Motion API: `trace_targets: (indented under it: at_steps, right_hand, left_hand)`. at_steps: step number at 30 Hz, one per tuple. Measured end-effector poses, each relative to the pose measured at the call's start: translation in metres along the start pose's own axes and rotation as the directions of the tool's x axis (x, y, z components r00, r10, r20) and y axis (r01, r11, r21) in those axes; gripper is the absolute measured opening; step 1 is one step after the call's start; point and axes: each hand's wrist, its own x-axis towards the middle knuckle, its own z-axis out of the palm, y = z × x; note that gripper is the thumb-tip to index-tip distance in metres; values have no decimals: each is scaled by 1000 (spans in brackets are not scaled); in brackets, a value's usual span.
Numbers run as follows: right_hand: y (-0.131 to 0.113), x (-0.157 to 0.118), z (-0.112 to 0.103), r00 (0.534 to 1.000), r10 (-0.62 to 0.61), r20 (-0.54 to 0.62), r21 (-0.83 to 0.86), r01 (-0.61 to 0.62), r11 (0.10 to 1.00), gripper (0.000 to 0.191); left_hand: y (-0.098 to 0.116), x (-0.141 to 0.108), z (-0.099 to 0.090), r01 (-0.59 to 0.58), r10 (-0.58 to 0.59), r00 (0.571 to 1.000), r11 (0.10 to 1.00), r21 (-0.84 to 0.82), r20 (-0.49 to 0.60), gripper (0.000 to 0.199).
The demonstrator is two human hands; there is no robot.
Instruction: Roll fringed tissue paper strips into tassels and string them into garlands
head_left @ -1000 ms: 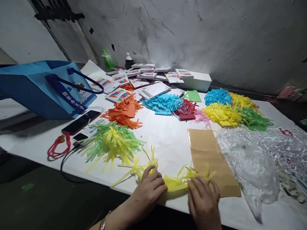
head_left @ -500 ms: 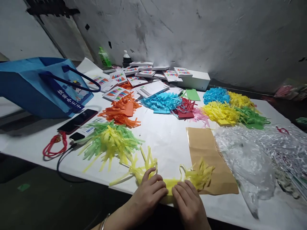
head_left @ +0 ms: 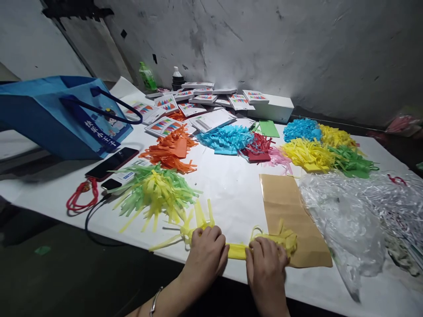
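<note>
A strip of yellow tissue paper (head_left: 237, 251), cut into fringes at both ends, lies along the near edge of the table. My left hand (head_left: 208, 251) grips its left part, fingers curled over the paper. On its right part, my right hand (head_left: 266, 259) is closed the same way. Between the two hands the middle of the strip shows as a narrow, folded or rolled band. Loose fringes stick out past both hands. To the left lies a pile of green and yellow fringed tissue paper (head_left: 155, 193).
Brown paper (head_left: 291, 220) and clear plastic bags (head_left: 343, 224) lie right. Fringed bundles in orange (head_left: 175, 149), blue (head_left: 228, 138) and yellow (head_left: 307, 154) sit further back. Boxed packs (head_left: 205, 99) pile near the wall. A blue bag (head_left: 82, 119) and a phone (head_left: 112, 164) are left.
My hands have moved slightly apart along the yellow strip. Its middle now looks narrower and flatter, and the fingers are curled more tightly over it. The view has shifted a little.
</note>
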Motion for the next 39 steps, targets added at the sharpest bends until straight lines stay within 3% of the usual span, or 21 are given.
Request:
trace_targets:
  at_steps: [4,7,10,13,17,23,28,31,33,36,39]
  right_hand:
    - [3,-3,-2,981,-193,-25,167,194,967,19]
    - [5,-5,-2,984,-176,-22,191,177,965,25]
    - [4,-4,-3,992,-124,-22,265,125,956,21]
    - [0,-2,-2,988,-157,-3,281,151,948,18]
    - [-2,-4,0,974,-226,25,270,211,939,30]
    - [20,-24,-10,983,-182,25,280,168,945,18]
    - [15,-21,-7,1000,-3,31,187,-3,982,22]
    - [5,-15,-1,998,60,-27,94,-57,994,23]
    - [4,-13,1,999,-32,-38,118,37,992,22]
    - [8,-15,-3,973,-230,12,244,221,944,25]
    - [13,-17,-11,951,-301,71,284,270,920,20]
  left_hand:
    - [-3,-2,3,12,-13,1000,999,-30,-19,18]
    - [-7,-5,4,-105,86,988,983,-152,-127,14]
    - [-9,-9,6,-294,234,937,930,-222,-260,12]
    - [-9,-10,8,-349,280,916,909,-227,-288,23]
    - [-13,-8,12,-360,295,913,907,-219,-281,25]
    - [-20,-9,7,-371,342,927,899,-234,-154,21]
    - [-8,-7,-7,-166,179,983,962,-215,45,17]
    - [-5,-4,-3,-98,108,993,976,-194,44,12]
    - [-7,-3,2,-181,179,983,962,-203,-30,13]
    - [-14,-5,6,-364,344,931,905,-220,-124,16]
    - [-18,-10,4,-464,453,886,855,-233,-104,20]
